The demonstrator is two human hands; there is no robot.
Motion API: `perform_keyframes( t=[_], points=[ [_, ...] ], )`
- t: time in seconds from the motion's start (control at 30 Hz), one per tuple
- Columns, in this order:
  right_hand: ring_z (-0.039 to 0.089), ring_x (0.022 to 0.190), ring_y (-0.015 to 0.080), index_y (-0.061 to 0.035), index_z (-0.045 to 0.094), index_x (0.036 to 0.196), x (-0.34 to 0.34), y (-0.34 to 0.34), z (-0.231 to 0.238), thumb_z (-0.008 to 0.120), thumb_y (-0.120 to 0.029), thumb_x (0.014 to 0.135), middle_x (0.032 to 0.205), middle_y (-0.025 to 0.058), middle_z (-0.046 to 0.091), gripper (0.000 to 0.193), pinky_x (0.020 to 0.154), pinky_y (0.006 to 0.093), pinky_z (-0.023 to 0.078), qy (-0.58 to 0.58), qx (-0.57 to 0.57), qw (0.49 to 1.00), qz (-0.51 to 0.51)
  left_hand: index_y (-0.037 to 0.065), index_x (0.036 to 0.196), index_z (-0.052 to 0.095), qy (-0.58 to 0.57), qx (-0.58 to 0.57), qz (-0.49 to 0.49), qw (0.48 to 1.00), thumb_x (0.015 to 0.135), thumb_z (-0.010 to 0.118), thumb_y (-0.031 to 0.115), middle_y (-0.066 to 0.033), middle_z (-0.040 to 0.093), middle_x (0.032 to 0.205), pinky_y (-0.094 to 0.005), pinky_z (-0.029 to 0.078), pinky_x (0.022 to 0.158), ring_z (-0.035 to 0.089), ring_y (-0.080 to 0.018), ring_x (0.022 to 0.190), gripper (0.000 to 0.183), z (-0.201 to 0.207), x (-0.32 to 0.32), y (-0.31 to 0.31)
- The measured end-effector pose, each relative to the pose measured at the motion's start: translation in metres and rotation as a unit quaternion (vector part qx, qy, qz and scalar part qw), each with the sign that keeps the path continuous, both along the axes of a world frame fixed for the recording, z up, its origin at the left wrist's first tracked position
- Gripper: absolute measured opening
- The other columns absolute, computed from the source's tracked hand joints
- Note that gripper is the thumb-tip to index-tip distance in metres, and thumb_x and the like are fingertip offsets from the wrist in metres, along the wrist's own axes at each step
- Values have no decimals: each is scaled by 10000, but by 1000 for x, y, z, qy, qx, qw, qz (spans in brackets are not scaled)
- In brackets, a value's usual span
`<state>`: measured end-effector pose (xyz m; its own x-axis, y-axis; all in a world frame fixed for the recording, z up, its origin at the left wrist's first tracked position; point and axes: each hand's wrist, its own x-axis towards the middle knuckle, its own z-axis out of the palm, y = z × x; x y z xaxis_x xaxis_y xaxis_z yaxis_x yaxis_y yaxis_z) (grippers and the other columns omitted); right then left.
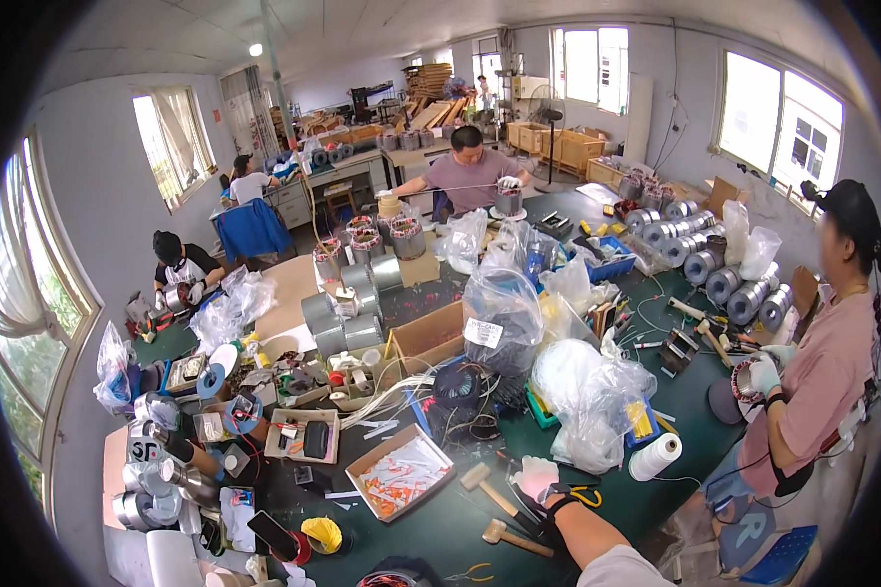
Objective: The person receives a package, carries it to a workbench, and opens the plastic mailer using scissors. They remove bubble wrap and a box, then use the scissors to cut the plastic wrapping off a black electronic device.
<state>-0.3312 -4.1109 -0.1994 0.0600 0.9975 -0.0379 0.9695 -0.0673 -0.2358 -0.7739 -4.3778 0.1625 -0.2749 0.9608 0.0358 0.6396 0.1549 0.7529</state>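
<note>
My right hand [536,476], in a pale glove, reaches over the dark green table from the lower right. Its fingers are too small and partly hidden to show whether they grip anything. Close by it lie a wooden mallet [478,477], a second mallet [497,532] and a tool with yellow looped handles [587,497]. My left hand is out of view. At the bottom edge sits part of a wound motor stator [390,578], with small orange-handled pliers [472,573] beside it. A shallow box [360,479] of white and orange slips stands left of my hand.
A white thread spool [654,458] and a bulging plastic bag [587,391] stand beyond my right hand. A phone [273,535] and a yellow roll [323,535] are at lower left. At right a gloved co-worker [812,362] handles a stator; others sit farther back.
</note>
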Motion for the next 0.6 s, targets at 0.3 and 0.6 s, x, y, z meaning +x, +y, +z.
perform_keyframes(
  t=[0.3, 0.6],
  points=[
    [699, 761, 174, 34, 649, 1150, -80, -108, 187, 590, -173, 992, 919, 79, 714, 267, 642, 300, 573, 661, -79, 741, -87, -23, 1223, 654, -102, 82, -165, 978, 909, 641, -41, -141, 711, 1084, -312, 538, 885, 698, -201, 988, 315, -10, 24, 26],
    [632, 958, 135, 21, 635, 1241, -152, -190, 314, 590, -383, 1021, 1094, 74, 699, 462, 877, 313, 509, 633, -63, 771, 7, -11, 1327, 590, -155, 69, -248, 954, 905, 685, 39, -150, 685, 1133, -316, 548, 875, 693, -216, 992, 435, -10, 47, 46]
  ],
)
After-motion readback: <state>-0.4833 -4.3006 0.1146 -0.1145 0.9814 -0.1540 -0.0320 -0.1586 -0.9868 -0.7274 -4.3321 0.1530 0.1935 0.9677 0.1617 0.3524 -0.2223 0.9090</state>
